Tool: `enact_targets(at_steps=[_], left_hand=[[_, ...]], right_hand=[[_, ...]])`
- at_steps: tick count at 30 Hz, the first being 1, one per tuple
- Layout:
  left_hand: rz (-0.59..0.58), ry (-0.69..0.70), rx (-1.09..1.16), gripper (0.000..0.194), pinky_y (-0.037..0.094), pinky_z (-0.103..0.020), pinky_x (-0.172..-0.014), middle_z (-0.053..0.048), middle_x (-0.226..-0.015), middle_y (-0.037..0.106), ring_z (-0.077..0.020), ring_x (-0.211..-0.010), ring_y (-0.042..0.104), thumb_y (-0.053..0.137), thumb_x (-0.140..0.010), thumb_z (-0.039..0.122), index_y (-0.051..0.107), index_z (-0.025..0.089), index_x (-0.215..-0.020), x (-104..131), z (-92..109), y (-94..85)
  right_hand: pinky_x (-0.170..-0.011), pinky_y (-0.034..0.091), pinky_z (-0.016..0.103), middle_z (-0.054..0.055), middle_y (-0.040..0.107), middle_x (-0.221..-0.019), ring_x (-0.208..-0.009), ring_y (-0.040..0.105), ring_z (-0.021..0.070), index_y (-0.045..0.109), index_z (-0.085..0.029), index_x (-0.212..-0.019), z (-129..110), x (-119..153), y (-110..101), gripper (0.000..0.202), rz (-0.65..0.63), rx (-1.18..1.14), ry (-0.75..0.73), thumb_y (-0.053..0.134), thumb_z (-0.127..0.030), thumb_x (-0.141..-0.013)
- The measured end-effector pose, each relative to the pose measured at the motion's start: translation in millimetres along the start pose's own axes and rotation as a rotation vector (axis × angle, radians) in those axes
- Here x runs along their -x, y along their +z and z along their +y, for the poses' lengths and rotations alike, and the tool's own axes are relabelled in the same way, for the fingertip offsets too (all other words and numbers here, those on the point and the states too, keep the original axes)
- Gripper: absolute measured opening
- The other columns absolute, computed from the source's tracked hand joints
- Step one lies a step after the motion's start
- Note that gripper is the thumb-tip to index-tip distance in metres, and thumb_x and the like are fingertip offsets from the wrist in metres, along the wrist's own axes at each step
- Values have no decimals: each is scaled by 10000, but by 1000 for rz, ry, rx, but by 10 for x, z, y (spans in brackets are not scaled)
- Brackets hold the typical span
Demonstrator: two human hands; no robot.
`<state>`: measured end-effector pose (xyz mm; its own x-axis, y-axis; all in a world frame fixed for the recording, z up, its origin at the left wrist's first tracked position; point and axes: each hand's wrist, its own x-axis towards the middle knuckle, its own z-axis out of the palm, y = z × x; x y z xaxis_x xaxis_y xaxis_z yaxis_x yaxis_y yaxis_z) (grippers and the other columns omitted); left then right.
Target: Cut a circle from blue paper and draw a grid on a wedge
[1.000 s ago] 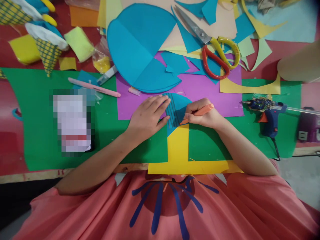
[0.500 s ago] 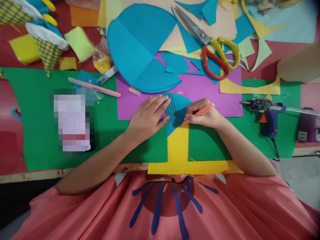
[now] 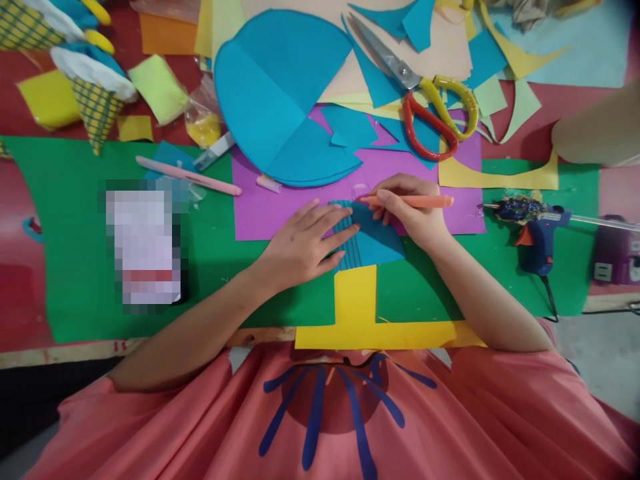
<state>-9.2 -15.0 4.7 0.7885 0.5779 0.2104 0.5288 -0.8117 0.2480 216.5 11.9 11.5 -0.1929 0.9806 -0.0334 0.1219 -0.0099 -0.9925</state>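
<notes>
A blue paper wedge point(image 3: 377, 235) lies in front of me, with several dark lines drawn down its left part. My left hand point(image 3: 307, 241) is spread flat over the wedge's left side, fingers apart, pressing on it. Between thumb and fingers, my right hand point(image 3: 413, 208) grips an orange marker point(image 3: 425, 201), its tip at the wedge's top edge. Under the wedge are purple paper point(image 3: 280, 217), green paper point(image 3: 280, 303) and a yellow paper strip point(image 3: 356, 297).
A large blue paper disc point(image 3: 265, 87) lies beyond my hands, with scissors point(image 3: 413, 83) and paper scraps to its right. A glue gun point(image 3: 537, 233) is on the right. A pink marker point(image 3: 187, 175) and a blurred-out rectangular object point(image 3: 145, 243) lie left.
The wedge has been turned and shifted. My right hand has moved up and to the right, the marker going from the wedge's lower part to its top edge. My left-hand fingers have spread.
</notes>
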Motion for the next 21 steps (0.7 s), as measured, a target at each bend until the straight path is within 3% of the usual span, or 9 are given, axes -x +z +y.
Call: enact_targets(at_steps=[3, 9, 21], left_hand=[[-42, 35, 28, 409, 411, -444, -1095, -149, -1392, 563, -268, -1321, 497, 467, -968, 266, 550, 127, -1343, -11, -9, 2], [-73, 24, 39, 413, 413, -435, -1097, -138, -1409, 555, -264, -1329, 496, 459, -974, 274, 549, 129, -1350, -21, -8, -11], [-44, 38, 39, 411, 436, -448, -1077, -150, -1385, 572, -278, -1305, 520, 468, -966, 266, 552, 122, -1342, -25, -12, 2]], right_hand=[[-450, 448, 206, -6, 669, -682, -490, 565, 67, 657, -168, -776, 16, 3, 11, 279, -19, 65, -47, 672, -441, -831], [-475, 435, 207, -23, 646, -652, -501, 554, 65, 671, -169, -768, 22, -5, 19, 138, -30, 113, -62, 658, -284, -844], [-577, 451, 234, -12, 649, -649, -615, 578, 96, 686, -160, -778, -27, -8, 34, 126, -35, 235, -45, 635, -252, -847]])
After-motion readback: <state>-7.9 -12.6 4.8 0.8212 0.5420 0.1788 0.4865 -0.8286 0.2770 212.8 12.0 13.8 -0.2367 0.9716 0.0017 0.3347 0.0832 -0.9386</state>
